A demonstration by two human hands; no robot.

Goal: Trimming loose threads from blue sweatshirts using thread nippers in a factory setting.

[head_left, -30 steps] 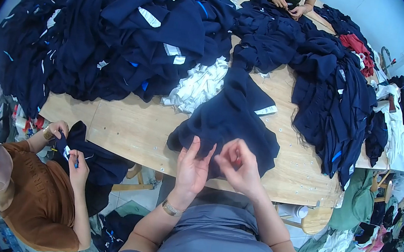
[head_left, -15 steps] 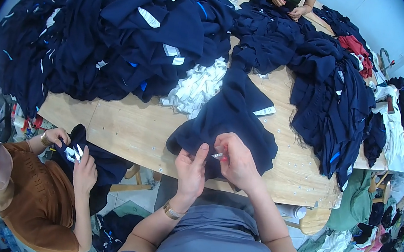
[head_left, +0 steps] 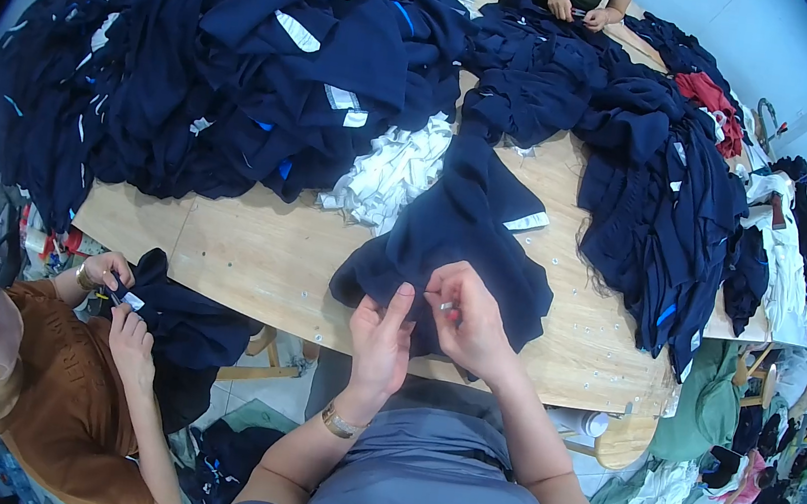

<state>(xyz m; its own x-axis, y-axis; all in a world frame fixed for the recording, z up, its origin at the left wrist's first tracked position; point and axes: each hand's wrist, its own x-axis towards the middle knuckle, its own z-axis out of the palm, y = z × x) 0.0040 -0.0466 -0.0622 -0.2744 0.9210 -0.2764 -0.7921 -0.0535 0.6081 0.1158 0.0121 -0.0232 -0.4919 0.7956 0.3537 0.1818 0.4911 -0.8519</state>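
Note:
A navy garment point(head_left: 475, 231) lies across the wooden table in front of me, its far part stretching up toward other navy cloth and a white label point(head_left: 527, 221) showing at its right side. My left hand point(head_left: 378, 342) is closed on the garment's near edge, thumb up. Beside it, my right hand point(head_left: 471, 329) is closed around small snips point(head_left: 450, 309), of which only a bit of metal and red shows between the fingers. Its thumb and forefinger meet in a pinch over the cloth; anything as fine as a thread there is too small to make out.
A high heap of navy garments point(head_left: 264, 74) covers the table's point(head_left: 222, 250) left side, with a pile of white labels point(head_left: 388, 175) beside it. More navy garments point(head_left: 645, 211) hang over the right edge. A co-worker in brown point(head_left: 74, 393) handles navy cloth at left; another's hands point(head_left: 579, 10) work at the far side.
The snips' blade, which pointed toward my left hand, is now tucked back among my right fingers. My right fingertips have come together closer to my left thumb. The garment stays nearly still.

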